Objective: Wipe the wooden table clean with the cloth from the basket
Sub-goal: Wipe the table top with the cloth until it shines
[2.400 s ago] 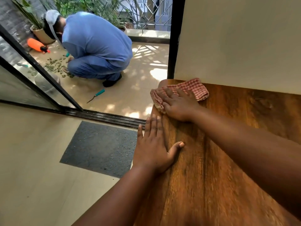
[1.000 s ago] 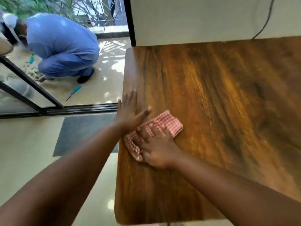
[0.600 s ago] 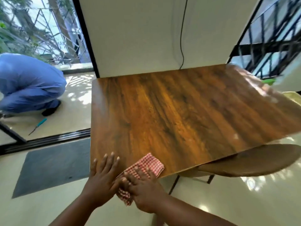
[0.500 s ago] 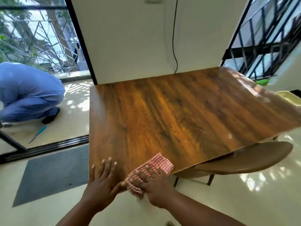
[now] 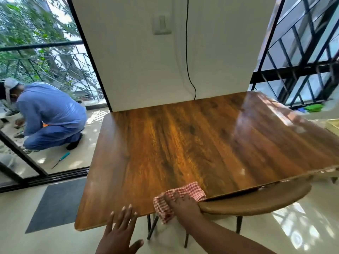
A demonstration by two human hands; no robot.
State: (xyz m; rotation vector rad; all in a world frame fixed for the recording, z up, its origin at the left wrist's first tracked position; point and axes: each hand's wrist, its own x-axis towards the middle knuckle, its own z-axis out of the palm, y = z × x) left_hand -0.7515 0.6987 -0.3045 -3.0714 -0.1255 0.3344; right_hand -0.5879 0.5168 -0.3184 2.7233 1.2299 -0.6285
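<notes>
While wiping along the near edge | my right hand [image 5: 183, 204] is pressing the red-checked cloth [image 5: 180, 194] flat under spread fingers, cloth overhanging the wooden table [image 5: 183, 143] edge | my left hand [image 5: 119, 235] is hovering open, empty | unwiped run lying rightward, right hand nearer.

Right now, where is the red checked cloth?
The red checked cloth lies at the wooden table's near edge, under the right hand, beside the brown chair seat.
</notes>
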